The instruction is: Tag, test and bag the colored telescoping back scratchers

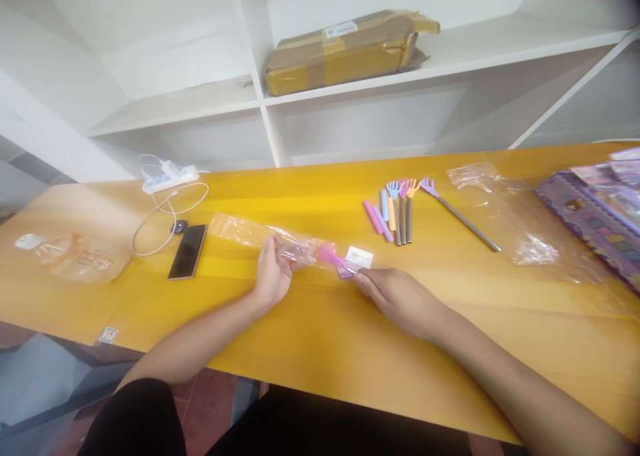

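Note:
My left hand (273, 276) is closed on a long clear plastic bag (240, 231) above the table. At the bag's right end is a pink back scratcher (329, 255), its claw toward the bag. My right hand (395, 299) pinches its short metal stem, which is partly hidden by my fingers. A white and purple card (357, 259) is just beyond my right fingertips; whether I touch it I cannot tell. Behind my right hand lie several metal-rod back scratchers (403, 216) with coloured claws, beside several coloured handle tubes (379, 221). A purple-clawed scratcher (465, 221) lies apart, slanting right.
A black phone (188, 252), a white cable (175, 209) and a power strip (170, 178) are at left, with an orange-tinted plastic bag (85, 259). At right are clear wrappers (535, 249) and a purple patterned box (585, 223). White shelves hold a taped carton (345, 56).

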Demonstrator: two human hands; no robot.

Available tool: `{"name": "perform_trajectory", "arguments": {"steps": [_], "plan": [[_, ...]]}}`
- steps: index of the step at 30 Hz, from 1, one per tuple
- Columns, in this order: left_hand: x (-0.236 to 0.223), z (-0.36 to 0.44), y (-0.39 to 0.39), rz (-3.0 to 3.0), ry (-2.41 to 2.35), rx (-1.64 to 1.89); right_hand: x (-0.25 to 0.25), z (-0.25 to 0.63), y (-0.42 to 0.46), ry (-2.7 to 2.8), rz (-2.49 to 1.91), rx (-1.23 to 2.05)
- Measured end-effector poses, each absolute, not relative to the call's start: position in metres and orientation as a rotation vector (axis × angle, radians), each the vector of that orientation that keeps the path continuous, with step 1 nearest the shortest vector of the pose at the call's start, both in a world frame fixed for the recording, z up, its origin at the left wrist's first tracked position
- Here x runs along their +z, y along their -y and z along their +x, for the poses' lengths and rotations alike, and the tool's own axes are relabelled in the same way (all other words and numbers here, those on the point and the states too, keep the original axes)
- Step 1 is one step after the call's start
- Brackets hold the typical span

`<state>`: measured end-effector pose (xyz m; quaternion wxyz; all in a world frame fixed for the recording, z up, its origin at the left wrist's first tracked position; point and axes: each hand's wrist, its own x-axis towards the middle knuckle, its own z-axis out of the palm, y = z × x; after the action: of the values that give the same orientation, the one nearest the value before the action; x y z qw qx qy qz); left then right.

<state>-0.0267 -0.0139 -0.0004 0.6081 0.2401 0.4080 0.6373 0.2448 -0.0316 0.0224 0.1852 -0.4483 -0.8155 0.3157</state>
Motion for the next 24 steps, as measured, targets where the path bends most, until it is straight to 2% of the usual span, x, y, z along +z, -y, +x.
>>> {"name": "perform_trajectory", "arguments": {"steps": [11,24], "plan": [[-0.0026,-0.0278,0.0167,0.568,-0.864,1.402,0.0245,0.2458,0.0297,2.266,-1.121,1.226],[-0.0058,-0.0266,0.0198,0.532,-0.863,1.24,0.0215,0.2444,0.0293,2.253,-1.052,1.185]]}}
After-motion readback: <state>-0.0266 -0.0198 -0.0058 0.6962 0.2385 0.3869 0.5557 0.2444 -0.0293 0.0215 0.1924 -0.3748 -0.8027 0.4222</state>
